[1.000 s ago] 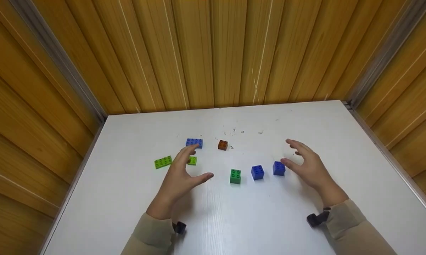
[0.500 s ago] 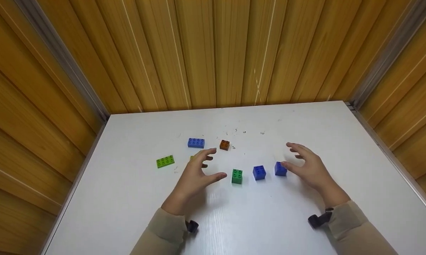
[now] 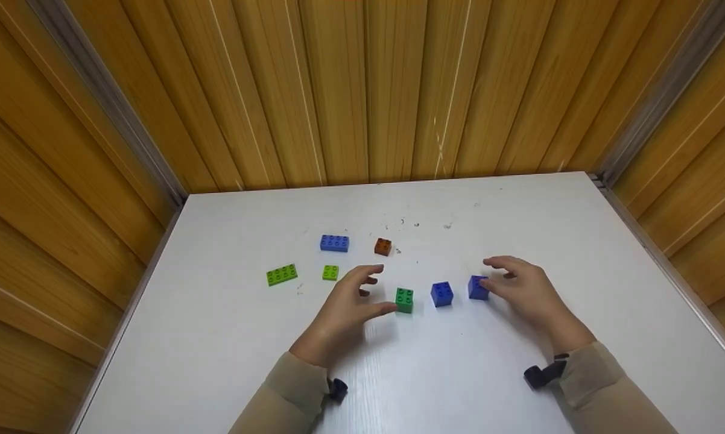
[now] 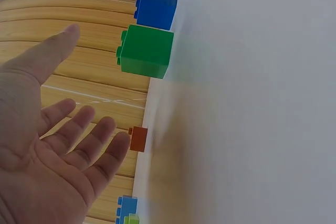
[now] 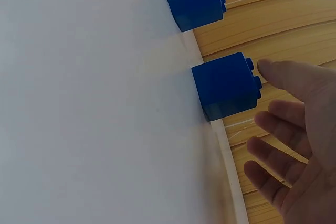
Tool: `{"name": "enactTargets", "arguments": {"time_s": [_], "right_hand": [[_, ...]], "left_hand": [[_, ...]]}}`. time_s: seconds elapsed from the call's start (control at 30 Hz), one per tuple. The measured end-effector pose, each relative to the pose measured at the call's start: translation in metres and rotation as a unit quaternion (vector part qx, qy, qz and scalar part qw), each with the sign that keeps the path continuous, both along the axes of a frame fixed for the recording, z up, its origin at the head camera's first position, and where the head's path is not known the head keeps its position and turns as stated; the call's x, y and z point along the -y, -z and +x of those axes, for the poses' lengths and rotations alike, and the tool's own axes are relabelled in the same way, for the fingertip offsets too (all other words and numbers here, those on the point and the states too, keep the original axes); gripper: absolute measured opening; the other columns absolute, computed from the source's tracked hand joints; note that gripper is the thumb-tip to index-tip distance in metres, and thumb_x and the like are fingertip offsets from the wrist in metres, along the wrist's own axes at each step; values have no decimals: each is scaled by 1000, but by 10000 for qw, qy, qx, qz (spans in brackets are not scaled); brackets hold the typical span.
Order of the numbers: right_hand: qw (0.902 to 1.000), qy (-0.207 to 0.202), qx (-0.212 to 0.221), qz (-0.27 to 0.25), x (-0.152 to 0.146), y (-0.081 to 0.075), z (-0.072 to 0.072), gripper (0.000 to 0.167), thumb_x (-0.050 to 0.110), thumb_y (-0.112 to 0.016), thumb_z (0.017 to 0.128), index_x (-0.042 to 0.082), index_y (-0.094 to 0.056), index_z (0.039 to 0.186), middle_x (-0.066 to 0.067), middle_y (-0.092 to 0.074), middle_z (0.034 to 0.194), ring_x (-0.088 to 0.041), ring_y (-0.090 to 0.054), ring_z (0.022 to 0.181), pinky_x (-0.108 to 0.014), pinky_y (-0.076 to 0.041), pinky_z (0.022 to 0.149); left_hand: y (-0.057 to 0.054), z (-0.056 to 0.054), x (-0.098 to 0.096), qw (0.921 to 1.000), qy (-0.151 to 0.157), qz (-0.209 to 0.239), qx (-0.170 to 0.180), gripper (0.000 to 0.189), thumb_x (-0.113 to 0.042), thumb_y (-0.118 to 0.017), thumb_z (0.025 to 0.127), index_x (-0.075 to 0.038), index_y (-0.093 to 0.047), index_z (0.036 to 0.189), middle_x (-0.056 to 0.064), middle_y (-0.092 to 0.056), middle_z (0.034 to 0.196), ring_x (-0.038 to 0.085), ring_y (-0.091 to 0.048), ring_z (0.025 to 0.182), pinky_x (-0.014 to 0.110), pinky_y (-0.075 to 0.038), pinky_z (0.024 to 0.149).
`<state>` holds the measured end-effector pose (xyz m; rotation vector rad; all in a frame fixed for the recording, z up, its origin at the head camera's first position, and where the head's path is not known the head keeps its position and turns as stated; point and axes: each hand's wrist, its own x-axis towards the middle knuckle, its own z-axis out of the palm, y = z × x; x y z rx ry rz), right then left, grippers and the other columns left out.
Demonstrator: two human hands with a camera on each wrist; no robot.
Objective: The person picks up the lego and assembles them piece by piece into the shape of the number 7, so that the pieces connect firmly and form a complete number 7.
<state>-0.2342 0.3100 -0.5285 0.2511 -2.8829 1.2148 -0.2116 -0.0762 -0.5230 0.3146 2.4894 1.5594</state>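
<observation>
My left hand [image 3: 350, 304] hovers just left of a green building brick [image 3: 404, 300], thumb and fingers spread apart with nothing between them. In the left wrist view the palm faces that green brick [image 4: 147, 51]. On the right, my right hand [image 3: 528, 292] reaches over the rightmost dark blue brick [image 3: 477, 288], its thumb overlapping the brick's top in the head view. The right wrist view has the thumb beside the studs of this blue brick [image 5: 226, 85], fingers loosely bent. Between the hands stands another dark blue brick [image 3: 441, 294].
Farther back on the white table [image 3: 218, 349] lie a lighter blue brick [image 3: 335, 243] and a small brown brick [image 3: 383, 246]. Left of my left hand are a long lime brick [image 3: 282, 275] and a small lime brick [image 3: 330, 273]. Wooden panels [image 3: 362, 90] enclose the table's back and sides.
My left hand has moved right, uncovering the small lime brick and coming close to the green one. My right hand's fingers have lowered slightly near the rightmost blue brick. The bricks stay put.
</observation>
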Motion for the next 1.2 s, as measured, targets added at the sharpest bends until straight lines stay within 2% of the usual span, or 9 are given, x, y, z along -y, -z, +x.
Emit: {"name": "enactTargets", "arguments": {"time_s": [0.17,0.27,0.37,0.5,0.63,0.87,1.2], "right_hand": [[9998,27,206,-38,0,1,1,53,42,-79,108,10,-72,149,-21,-71,153,-49,-69,138,-66,-58,116],[9994,-36,347,22,-1,1,1,58,46,-81,105,11,-71,150,-22,-70,154,-50,-68,139,-68,-56,117],[9990,-135,416,103,-2,3,1,60,42,-86,102,10,-71,150,-21,-70,153,-49,-66,140,-68,-55,119],[9985,-173,499,175,-2,5,0,56,36,-90,99,10,-74,146,-16,-75,145,-39,-69,130,-55,-58,111],[9978,-113,626,199,-1,4,0,51,34,-89,99,12,-75,143,-14,-77,135,-31,-69,119,-45,-56,102],[9969,-52,764,189,-1,4,-1,53,34,-88,100,11,-73,145,-17,-76,136,-37,-69,127,-59,-58,111],[9977,-95,625,222,-1,5,-2,52,33,-89,99,10,-74,143,-15,-78,132,-34,-70,124,-57,-57,111]], "left_hand": [[4,0,-1,9999,40,60,99,82,-29,-96,94,-17,-56,165,5,-58,168,36,-63,148,54,-58,123],[5,-1,-2,9998,62,84,180,81,-28,-96,94,-17,-57,165,5,-60,166,35,-62,151,51,-57,124],[7,-2,-3,9995,103,154,237,78,-27,-95,94,-15,-59,163,6,-62,164,34,-62,152,50,-55,126],[9,-2,-5,9989,169,259,348,73,-25,-95,95,-14,-63,159,5,-65,161,33,-62,153,49,-54,128],[11,-2,-8,9986,194,274,404,67,-22,-94,95,-14,-68,156,3,-69,158,31,-63,152,48,-53,128],[12,-3,-9,9993,210,139,289,58,-20,-92,97,-11,-72,151,2,-74,152,27,-65,149,47,-52,130],[14,-5,-13,9992,221,162,273,55,-19,-92,97,-10,-74,148,3,-76,148,25,-69,143,45,-55,126]]}}
